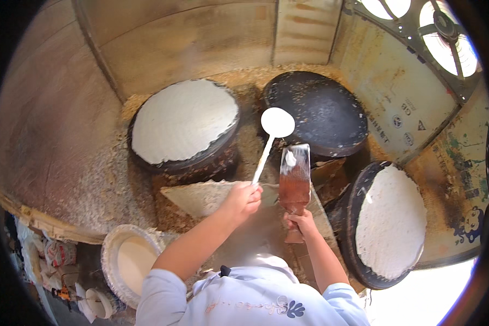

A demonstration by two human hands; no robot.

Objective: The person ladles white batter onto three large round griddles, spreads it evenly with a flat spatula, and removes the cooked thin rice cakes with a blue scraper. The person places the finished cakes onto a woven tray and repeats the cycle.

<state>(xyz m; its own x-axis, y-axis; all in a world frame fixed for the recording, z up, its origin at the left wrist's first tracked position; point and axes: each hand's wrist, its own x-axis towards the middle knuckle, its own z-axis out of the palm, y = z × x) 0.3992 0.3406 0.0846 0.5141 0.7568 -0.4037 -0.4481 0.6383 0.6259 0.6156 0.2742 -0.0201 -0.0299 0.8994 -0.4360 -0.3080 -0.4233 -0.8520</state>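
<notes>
My left hand [241, 199] grips the handle of a long ladle [264, 161], whose round bowl is full of white batter. Beside it, my right hand [301, 225] is closed around the handle of a broad reddish-brown spatula [294, 183]; a dab of batter clings to its pale far end. The ladle's bowl hangs over the near left edge of a bare black round griddle [322, 112]. White batter sheets cover a left griddle [224, 146] and a right griddle [352, 228]. The left sheet [183, 120] looks smooth and wet, while the right sheet [391, 222] is speckled.
A batter-crusted bucket [111, 252] holding white batter stands at my lower left, near a small white container [100, 303]. Stained panels [195, 32] wall in the griddles. Fans [446, 28] are set at the upper right. A batter-stained board [199, 199] lies before me.
</notes>
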